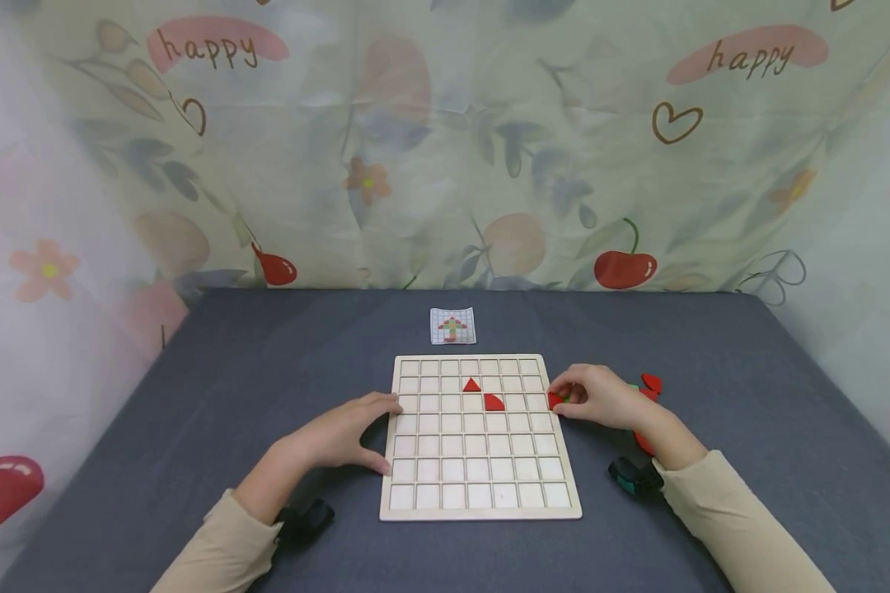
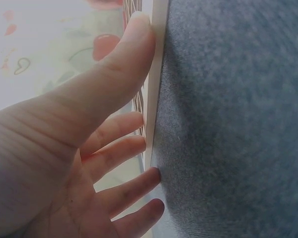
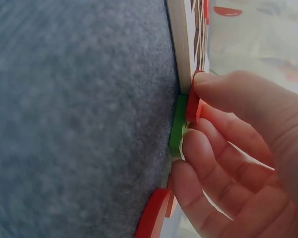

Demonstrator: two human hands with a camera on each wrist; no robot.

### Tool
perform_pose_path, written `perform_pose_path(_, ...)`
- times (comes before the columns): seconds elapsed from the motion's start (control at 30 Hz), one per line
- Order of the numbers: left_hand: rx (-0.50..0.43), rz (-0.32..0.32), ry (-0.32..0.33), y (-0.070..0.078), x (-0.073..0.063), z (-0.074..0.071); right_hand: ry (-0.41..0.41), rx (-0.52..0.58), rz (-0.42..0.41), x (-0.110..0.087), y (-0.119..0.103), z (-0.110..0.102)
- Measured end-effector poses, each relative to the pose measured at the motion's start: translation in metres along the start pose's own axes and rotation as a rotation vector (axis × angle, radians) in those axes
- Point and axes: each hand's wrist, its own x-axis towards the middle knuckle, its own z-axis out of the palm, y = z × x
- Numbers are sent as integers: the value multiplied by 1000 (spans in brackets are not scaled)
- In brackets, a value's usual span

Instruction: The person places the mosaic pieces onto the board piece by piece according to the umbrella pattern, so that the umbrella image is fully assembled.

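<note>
A pale wooden grid board (image 1: pixel 482 516) lies flat on the table. Along its left edge rests my left hand (image 1: pixel 337 432), with thumb and fingers spread and touching the rim. My right hand (image 1: pixel 597 397) is at the opposite edge and pinches a small red block (image 3: pixel 193 101) between thumb and fingers; its full shape is hidden. Just below that block, a green block (image 3: pixel 178 126) lies against the board's side, near the fingertips. Two pieces sit in the grid: a red triangle (image 1: pixel 471 385) and a red quarter circle (image 1: pixel 494 403).
Behind the board lies a small pattern card (image 1: pixel 452 326) with a coloured figure on a grid. Several loose pieces, among them a red one (image 1: pixel 651 383), lie on the dark tablecloth (image 1: pixel 304 346), partly covered by my right forearm. A printed curtain (image 1: pixel 445 165) hangs behind the table.
</note>
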Motion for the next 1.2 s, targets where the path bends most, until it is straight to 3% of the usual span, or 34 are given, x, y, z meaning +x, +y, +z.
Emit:
perform_pose_path(0.27, -6, -2, -6, 0, 0, 1, 16, -18, -34, 2, -9, 5)
perform_pose_path(0.63, -16, -24, -8, 0, 2, 1, -28, 53, -43, 5, -34, 13)
perform_pose_path(0.9, -15, -34, -15, -1, 3, 2, -67, 62, 4, 11, -46, 22)
perform_pose_path(1.2, -24, -35, -14, 0, 2, 2, -51, 40, 40, 14, -53, 28)
